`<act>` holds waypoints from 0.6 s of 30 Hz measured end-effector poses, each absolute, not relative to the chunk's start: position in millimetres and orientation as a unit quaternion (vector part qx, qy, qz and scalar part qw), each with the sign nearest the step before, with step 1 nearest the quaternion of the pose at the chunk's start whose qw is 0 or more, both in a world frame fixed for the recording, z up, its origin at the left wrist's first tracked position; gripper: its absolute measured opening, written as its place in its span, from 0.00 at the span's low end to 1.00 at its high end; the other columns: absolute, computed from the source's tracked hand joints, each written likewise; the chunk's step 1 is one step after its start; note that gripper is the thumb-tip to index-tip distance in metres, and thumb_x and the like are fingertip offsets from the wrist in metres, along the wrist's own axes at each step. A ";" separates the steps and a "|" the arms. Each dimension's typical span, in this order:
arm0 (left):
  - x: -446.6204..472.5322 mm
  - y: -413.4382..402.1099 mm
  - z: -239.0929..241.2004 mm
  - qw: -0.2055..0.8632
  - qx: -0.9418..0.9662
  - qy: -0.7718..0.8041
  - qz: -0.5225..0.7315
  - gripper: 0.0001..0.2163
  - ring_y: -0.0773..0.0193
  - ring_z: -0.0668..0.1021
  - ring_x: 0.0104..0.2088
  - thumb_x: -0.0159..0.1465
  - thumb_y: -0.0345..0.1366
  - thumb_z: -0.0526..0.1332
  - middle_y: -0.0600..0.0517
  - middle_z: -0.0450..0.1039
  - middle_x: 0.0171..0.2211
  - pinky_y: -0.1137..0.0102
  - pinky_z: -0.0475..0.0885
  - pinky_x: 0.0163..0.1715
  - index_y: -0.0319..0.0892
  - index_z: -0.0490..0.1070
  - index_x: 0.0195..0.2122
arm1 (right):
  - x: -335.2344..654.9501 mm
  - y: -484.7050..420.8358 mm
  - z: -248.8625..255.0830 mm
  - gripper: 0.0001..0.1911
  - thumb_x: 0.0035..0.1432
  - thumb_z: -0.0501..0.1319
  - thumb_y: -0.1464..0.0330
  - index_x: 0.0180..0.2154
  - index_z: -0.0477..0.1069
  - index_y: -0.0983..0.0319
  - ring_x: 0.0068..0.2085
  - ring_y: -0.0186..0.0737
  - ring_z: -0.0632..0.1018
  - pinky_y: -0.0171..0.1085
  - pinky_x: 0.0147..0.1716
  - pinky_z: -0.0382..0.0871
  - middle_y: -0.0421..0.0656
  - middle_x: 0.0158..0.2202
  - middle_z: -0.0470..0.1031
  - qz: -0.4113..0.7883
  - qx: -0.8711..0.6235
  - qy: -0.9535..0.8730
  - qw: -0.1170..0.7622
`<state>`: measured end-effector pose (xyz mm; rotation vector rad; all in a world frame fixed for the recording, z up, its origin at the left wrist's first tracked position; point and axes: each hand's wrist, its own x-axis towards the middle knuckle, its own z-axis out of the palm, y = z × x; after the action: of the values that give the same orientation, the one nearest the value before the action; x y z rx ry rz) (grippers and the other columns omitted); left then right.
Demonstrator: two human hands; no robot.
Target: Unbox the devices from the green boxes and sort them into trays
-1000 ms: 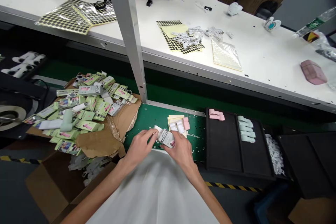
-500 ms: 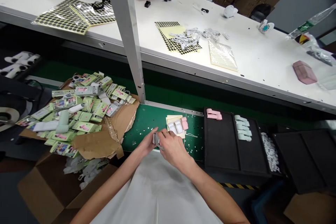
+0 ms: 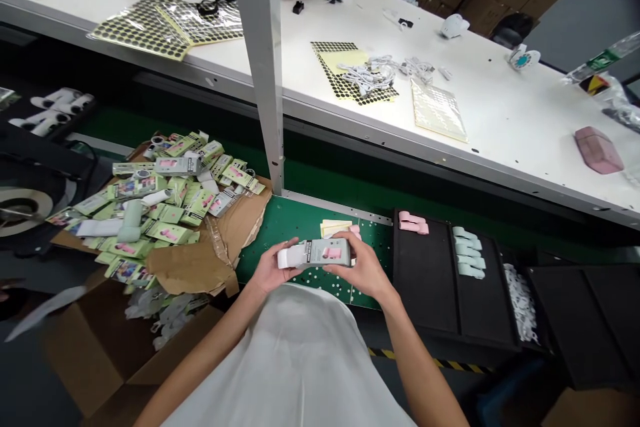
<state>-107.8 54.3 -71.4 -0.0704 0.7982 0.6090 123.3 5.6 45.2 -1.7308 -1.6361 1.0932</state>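
A small grey carton (image 3: 316, 253) with a pink picture on its face lies level between my hands, above the green work surface (image 3: 277, 220). My right hand (image 3: 367, 268) grips its right end, thumb in front and fingers behind. From the left end sticks out a white piece (image 3: 291, 256), which my left hand (image 3: 271, 269) holds between thumb and fingers; whether it is a flap or the contents I cannot tell. Just behind the carton, pale yellow sheets (image 3: 334, 227) and part of a pink device (image 3: 355, 230) show, partly hidden.
Green and grey cartons (image 3: 167, 230) are heaped on torn cardboard (image 3: 193, 267) at left, above an open cardboard box (image 3: 80, 353). At right, black trays (image 3: 425, 287) hold pink devices (image 3: 413, 222) and mint ones (image 3: 469, 252). A metal post (image 3: 265, 80) rises by the white shelf (image 3: 350, 127).
The carton has turned and risen so its printed face shows, with the white piece at its left end. My hands have moved apart to its two ends. The view has shifted slightly.
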 end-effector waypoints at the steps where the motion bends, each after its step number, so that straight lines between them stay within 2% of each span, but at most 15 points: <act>1: -110.4 53.8 -71.5 0.879 -0.040 0.374 0.292 0.20 0.52 0.84 0.35 0.62 0.33 0.59 0.41 0.81 0.43 0.60 0.81 0.29 0.39 0.69 0.57 | 127.9 4.8 45.6 0.27 0.51 0.72 0.61 0.52 0.69 0.56 0.41 0.43 0.79 0.38 0.39 0.73 0.43 0.48 0.78 0.419 -0.638 -0.586 0.273; 4: -115.8 52.0 -72.4 0.888 -0.053 0.366 0.271 0.29 0.51 0.83 0.36 0.57 0.30 0.58 0.40 0.80 0.43 0.58 0.82 0.30 0.39 0.63 0.63 | 140.0 2.2 53.8 0.28 0.51 0.72 0.60 0.52 0.69 0.56 0.44 0.45 0.80 0.40 0.42 0.75 0.45 0.50 0.77 0.452 -0.629 -0.556 0.302; 7: -117.7 50.6 -73.3 0.883 -0.075 0.377 0.269 0.31 0.51 0.83 0.34 0.53 0.29 0.58 0.41 0.80 0.40 0.60 0.81 0.28 0.39 0.63 0.62 | 155.0 1.1 60.8 0.29 0.50 0.73 0.57 0.52 0.68 0.55 0.47 0.48 0.80 0.43 0.45 0.75 0.46 0.52 0.76 0.474 -0.615 -0.526 0.346; 10: -119.4 50.2 -72.5 0.862 -0.102 0.390 0.308 0.24 0.52 0.84 0.36 0.52 0.28 0.58 0.42 0.80 0.40 0.64 0.81 0.27 0.40 0.69 0.52 | 170.5 0.6 51.6 0.34 0.46 0.72 0.49 0.50 0.66 0.54 0.50 0.51 0.79 0.46 0.47 0.75 0.47 0.52 0.75 0.489 -0.601 -0.474 0.418; 13: -123.0 50.9 -68.4 0.850 -0.092 0.397 0.333 0.15 0.51 0.84 0.41 0.52 0.27 0.60 0.42 0.80 0.47 0.68 0.80 0.25 0.41 0.71 0.42 | 177.3 -2.1 30.6 0.40 0.41 0.68 0.40 0.50 0.63 0.54 0.50 0.55 0.78 0.48 0.44 0.75 0.49 0.51 0.75 0.518 -0.583 -0.413 0.470; 15: -125.6 51.8 -63.5 0.857 -0.058 0.391 0.330 0.09 0.49 0.83 0.44 0.53 0.25 0.63 0.40 0.78 0.52 0.70 0.79 0.23 0.41 0.71 0.36 | 176.4 -5.5 17.7 0.43 0.39 0.66 0.38 0.51 0.62 0.53 0.48 0.55 0.79 0.48 0.41 0.75 0.50 0.50 0.75 0.538 -0.574 -0.384 0.483; 18: -127.3 54.3 -55.7 0.867 -0.013 0.378 0.324 0.07 0.46 0.81 0.50 0.55 0.24 0.65 0.40 0.75 0.58 0.68 0.81 0.29 0.40 0.72 0.33 | 173.7 -10.5 6.8 0.44 0.38 0.66 0.38 0.52 0.61 0.54 0.46 0.55 0.79 0.47 0.39 0.74 0.50 0.48 0.74 0.560 -0.567 -0.374 0.474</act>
<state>-127.3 54.3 -55.7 -0.0263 0.7921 0.6785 173.7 -10.5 6.8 -1.3873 -0.9140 1.3696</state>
